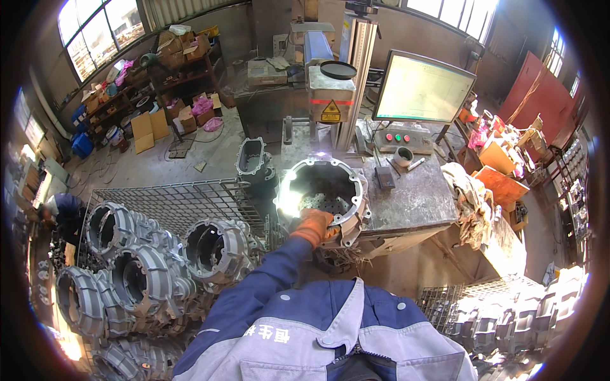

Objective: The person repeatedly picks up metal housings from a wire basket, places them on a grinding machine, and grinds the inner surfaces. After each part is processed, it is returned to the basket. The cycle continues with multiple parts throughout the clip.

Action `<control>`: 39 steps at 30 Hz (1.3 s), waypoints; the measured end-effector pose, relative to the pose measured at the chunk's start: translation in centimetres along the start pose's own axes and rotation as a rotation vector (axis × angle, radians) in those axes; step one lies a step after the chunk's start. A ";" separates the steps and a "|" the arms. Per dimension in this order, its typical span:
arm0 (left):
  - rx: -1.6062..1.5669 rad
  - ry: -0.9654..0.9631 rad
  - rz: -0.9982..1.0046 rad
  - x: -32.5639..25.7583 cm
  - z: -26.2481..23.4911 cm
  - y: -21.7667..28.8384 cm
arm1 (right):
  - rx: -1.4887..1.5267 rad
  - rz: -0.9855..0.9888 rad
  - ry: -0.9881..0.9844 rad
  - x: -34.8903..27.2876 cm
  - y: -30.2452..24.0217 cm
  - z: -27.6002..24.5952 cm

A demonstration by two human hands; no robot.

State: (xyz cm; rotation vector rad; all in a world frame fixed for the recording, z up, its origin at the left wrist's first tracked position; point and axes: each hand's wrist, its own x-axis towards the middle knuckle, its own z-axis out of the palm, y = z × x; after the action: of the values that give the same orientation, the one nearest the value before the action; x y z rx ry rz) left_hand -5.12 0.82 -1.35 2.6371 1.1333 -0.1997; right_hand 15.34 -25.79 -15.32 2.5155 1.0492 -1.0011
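A large round cast-metal housing [346, 184] lies open side up on the steel worktable [413, 197], under the head of a marking machine [330, 95]. My left hand [316, 226], in an orange glove, grips the housing's near rim, and my blue sleeve reaches up to it from the lower left. Bright light glares off the housing's left rim. My right hand is out of view.
A wire cage [178, 197] on my left holds several similar housings [213, 247]; more lie at lower right [508, 317]. Another casting [253, 159] stands left of the table. A monitor [422, 89], a button box [400, 138] and a rag [467, 190] sit on the table. A person [60, 213] crouches far left.
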 end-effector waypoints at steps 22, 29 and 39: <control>-0.006 0.137 0.043 -0.2 1.1 -0.5 | -0.017 0.007 -0.003 0.6 0.8 0.2; -0.059 0.197 0.053 -0.6 1.0 -0.5 | -0.032 0.001 0.038 0.9 0.4 0.1; -0.023 0.108 -0.001 -0.4 0.9 -0.4 | 1.246 -0.498 -0.716 7.6 -5.4 -4.5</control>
State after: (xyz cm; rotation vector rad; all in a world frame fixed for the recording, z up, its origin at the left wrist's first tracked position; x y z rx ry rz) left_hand -5.71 0.59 -2.17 2.6554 1.1634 -0.0440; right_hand 17.67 -15.79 -16.86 2.0725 0.9241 -3.1470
